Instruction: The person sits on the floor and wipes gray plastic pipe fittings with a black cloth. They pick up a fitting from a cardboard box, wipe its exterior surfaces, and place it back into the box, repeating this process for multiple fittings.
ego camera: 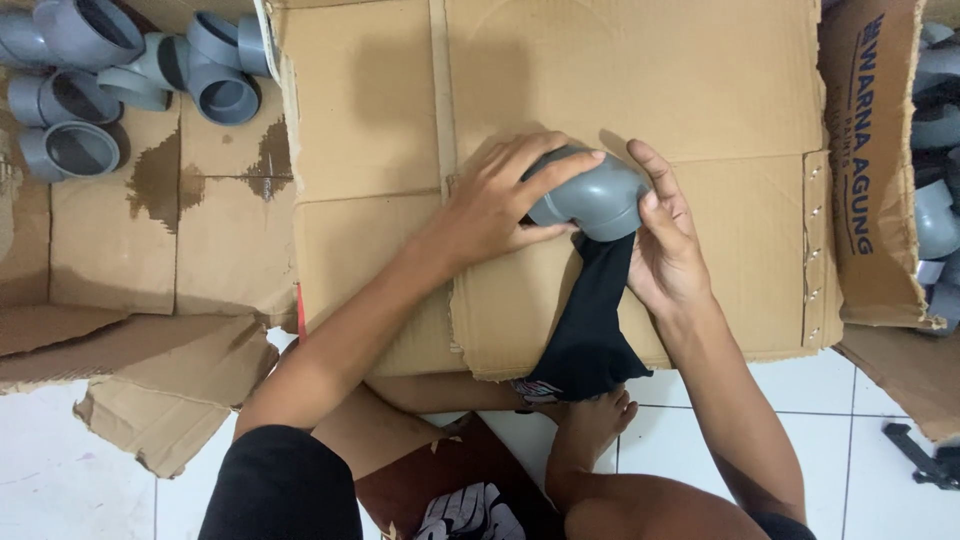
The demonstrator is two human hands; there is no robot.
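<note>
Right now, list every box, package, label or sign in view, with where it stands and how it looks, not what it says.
Cardboard box wall: right edge, standing, brown with blue lettering, torn lower rim.
Flattened cardboard sheet: centre, under both hands, plain brown, creased, stapled near its right side.
Stained cardboard: left, lying flat, brown with dark wet patches, grey pipe fittings on its far end.
No screens or separate labels show.

Both arms bare, reaching forward, converging at centre. Left hand (500,205) palm down, fingers spread and curled, thumb tucked under. Right hand (665,240) upright on edge, fingers together, thumb pressed inward. 2 hands nearly touching.
</note>
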